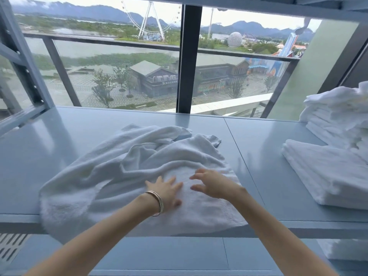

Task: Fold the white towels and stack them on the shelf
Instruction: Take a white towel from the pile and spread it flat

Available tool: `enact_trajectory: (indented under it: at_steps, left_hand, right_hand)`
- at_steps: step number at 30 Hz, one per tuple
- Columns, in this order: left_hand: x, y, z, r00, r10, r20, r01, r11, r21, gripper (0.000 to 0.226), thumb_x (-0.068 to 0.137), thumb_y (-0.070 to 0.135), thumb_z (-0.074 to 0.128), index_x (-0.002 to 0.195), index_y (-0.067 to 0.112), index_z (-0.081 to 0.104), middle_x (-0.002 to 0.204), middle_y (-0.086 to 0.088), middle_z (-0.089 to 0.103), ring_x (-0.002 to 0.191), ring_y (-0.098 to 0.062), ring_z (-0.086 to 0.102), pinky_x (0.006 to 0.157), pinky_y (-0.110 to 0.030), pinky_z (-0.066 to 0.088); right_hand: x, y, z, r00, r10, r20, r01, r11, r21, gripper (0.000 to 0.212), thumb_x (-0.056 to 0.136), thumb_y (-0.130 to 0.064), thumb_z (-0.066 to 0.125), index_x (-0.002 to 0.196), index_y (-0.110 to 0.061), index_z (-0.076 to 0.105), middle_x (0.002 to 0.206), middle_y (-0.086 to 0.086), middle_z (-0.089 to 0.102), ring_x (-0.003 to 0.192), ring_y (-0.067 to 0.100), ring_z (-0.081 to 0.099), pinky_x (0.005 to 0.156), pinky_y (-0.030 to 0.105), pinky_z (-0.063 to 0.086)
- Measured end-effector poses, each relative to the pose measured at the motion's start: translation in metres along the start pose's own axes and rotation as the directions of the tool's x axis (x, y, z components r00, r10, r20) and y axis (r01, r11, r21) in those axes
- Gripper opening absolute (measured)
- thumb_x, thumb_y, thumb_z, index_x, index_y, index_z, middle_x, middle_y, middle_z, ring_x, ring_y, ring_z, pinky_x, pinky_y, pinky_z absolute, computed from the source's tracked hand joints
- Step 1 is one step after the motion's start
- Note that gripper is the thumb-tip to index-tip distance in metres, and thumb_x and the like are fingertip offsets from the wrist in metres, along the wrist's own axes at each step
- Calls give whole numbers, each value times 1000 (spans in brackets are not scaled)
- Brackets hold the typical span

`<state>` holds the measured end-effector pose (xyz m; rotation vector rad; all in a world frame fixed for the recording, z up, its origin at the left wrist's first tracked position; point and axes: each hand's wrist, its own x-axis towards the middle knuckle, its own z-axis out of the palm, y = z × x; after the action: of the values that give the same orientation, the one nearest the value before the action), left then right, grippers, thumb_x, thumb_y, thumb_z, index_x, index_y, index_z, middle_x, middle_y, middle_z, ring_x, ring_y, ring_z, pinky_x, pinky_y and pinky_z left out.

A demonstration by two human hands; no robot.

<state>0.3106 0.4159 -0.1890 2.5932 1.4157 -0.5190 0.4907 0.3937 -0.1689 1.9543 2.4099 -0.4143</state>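
Observation:
A crumpled white towel (111,172) lies spread over the middle of the pale blue shelf (268,148), its near edge hanging over the front lip. My left hand (167,191), with bangles at the wrist, lies flat on the towel with fingers spread. My right hand (213,183) hovers just to its right, fingers slightly bent over the towel and holding nothing. A folded white towel (326,172) lies at the right of the shelf. Behind it rises a stack of folded towels (336,116).
A large window with a dark centre post (186,60) runs along the back of the shelf. The metal shelf upright (22,62) stands at the left. A lower shelf (159,253) shows below the front edge, with more white cloth (344,250) at its right.

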Motion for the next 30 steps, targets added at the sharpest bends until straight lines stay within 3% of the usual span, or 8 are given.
enact_trajectory:
  at_steps: [3, 7, 13, 20, 23, 26, 28, 30]
  left_hand:
    - [5, -4, 6, 998, -28, 56, 35, 992, -124, 67, 92, 61, 30, 146, 43, -4, 154, 18, -16, 143, -30, -12, 96, -78, 13]
    - [30, -13, 2, 1000, -11, 27, 15, 987, -161, 65, 89, 67, 27, 143, 49, -5, 154, 19, -17, 142, -29, -19, 92, -81, 3]
    - [68, -2, -16, 999, 51, 11, -49, 990, -135, 62, 88, 69, 26, 142, 53, -1, 154, 20, -14, 143, -28, -16, 93, -80, 2]
    - [104, 29, -27, 990, 136, -22, -138, 983, -125, 61, 87, 69, 29, 142, 54, 6, 154, 22, -9, 144, -26, -13, 97, -76, -4]
    - [103, 43, -39, 985, 175, -5, -175, 981, -87, 57, 91, 60, 36, 143, 48, 17, 157, 15, 3, 144, -25, 1, 103, -72, 8]
    - [84, 34, -42, 943, 198, -267, -204, 979, 7, 38, 94, 32, 47, 132, 32, 50, 145, 4, 38, 136, -19, 29, 109, -45, 27]
    - [71, 8, -38, 823, 132, -553, -140, 990, 26, 31, 84, 16, 57, 112, 24, 66, 124, 1, 58, 122, -21, 49, 102, -37, 36]
    - [63, -27, -33, 689, 30, -724, -9, 999, 33, 31, 60, 9, 76, 89, 21, 73, 102, -4, 69, 100, -25, 64, 86, -41, 49]
  right_hand:
    - [14, 6, 22, 993, 60, 97, -52, 995, -83, 60, 90, -53, 48, 144, -34, 29, 154, 1, 19, 141, 28, 15, 109, 56, 24]
    - [22, 18, 29, 973, 197, 122, -194, 980, -37, 59, 93, -58, 33, 145, -45, 10, 156, -16, -5, 143, 30, -11, 99, 76, 3]
    - [14, 40, 34, 963, 266, 36, -265, 964, -25, 54, 94, -60, 15, 144, -48, -1, 154, -20, -15, 141, 26, -24, 93, 80, -7]
    - [-4, 81, 26, 936, 350, 23, -350, 937, 0, 53, 93, -63, 15, 141, -53, -4, 153, -22, -17, 141, 22, -23, 95, 78, -8]
    - [-9, 92, 18, 919, 388, 69, -389, 921, 2, 54, 94, -62, 17, 143, -51, -3, 154, -20, -15, 142, 24, -20, 97, 77, -4]
    - [-5, 82, 7, 922, 384, 61, -381, 923, -47, 52, 98, -48, 28, 147, -35, 16, 157, -7, 3, 144, 30, -8, 102, 72, 8]
    - [4, 62, 0, 964, 257, -68, -261, 963, -65, 49, 99, -38, 37, 145, -23, 29, 154, -1, 18, 144, 26, 3, 110, 61, 16]
    - [17, 32, -4, 970, 34, -241, -27, 999, 32, 47, 97, -26, 46, 141, -13, 39, 149, 4, 32, 141, 24, 19, 114, 42, 20]
